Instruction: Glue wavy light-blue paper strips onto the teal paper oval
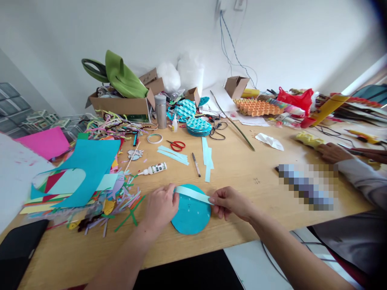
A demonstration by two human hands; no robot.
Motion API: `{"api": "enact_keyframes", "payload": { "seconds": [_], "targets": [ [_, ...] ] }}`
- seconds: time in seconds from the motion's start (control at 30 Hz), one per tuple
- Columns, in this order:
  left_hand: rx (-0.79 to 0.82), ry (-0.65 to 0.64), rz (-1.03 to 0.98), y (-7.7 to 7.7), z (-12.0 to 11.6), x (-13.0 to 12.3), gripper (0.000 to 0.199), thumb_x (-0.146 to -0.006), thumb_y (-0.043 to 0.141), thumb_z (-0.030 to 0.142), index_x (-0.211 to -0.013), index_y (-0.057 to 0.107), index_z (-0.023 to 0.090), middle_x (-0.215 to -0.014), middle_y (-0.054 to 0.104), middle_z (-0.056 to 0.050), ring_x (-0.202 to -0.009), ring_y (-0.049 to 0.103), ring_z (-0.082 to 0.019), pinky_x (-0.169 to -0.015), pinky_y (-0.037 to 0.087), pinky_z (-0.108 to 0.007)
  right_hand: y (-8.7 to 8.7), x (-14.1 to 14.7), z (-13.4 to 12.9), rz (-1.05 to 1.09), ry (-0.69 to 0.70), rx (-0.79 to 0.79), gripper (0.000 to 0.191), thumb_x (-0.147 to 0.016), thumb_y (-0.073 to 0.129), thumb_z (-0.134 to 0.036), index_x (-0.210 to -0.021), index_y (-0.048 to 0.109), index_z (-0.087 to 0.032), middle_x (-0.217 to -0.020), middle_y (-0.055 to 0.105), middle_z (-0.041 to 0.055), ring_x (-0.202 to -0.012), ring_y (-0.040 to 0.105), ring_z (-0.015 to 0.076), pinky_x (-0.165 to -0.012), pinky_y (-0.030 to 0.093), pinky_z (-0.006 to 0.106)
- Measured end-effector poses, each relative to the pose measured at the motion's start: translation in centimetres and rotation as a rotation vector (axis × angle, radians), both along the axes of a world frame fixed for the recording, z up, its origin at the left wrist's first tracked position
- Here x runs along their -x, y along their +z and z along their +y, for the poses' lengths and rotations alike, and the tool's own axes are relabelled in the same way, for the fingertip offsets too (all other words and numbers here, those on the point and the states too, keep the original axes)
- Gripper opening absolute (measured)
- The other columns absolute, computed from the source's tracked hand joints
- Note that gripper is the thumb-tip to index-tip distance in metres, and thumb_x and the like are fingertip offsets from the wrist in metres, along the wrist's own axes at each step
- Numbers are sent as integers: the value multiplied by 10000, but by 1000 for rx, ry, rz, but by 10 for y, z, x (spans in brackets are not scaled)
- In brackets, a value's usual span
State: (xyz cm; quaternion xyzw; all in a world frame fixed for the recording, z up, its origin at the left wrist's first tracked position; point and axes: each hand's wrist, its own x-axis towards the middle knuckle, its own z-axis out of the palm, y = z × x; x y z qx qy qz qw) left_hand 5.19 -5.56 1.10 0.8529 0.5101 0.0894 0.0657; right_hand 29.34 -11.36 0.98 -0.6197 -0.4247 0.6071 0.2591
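A light blue paper strip (193, 193) stretches, slightly curved, over the upper part of a round teal paper disc (191, 219). My left hand (161, 204) pinches the strip's left end at the disc's edge. The other end is held between the thumb and fingers of my right hand (227, 202), just right of the disc. Small pale marks and dark dots show on the disc. More light blue strips (173, 155) lie behind it, with a pen (196, 164) beside them. A white glue bottle (155, 168) lies on its side behind my left hand.
Red-handled scissors (177, 146) and a tape roll (154, 138) lie farther back on the wooden table (242, 177). Paper scraps and teal sheets (99, 161) crowd the left. A metal flask (161, 112) stands before the boxes. At the right, another person's hand (334, 153) touches something yellow.
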Motion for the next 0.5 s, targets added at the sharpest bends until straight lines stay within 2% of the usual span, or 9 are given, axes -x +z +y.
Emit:
{"api": "enact_keyframes", "payload": {
  "seconds": [0.17,0.5],
  "targets": [
    [7,-2,11,0,1,0,223,-927,429,213,-1039,622,215,-965,730,-63,-885,683,-227,-724,468,-307,0,0,1,17,23,22,504,-660,721,-622,-661,565,-143,-633,667,36,-539,633,123,-454,502,231],
    [30,-17,-5,1,0,1,241,-945,418,244,-1090,608,212,-999,725,-71,-911,675,-219,-757,477,-301,2,-1,7,-28,11,70,510,-650,741,-625,-643,518,-166,-532,622,-17,-411,561,82,-387,447,195]
  ]
}}
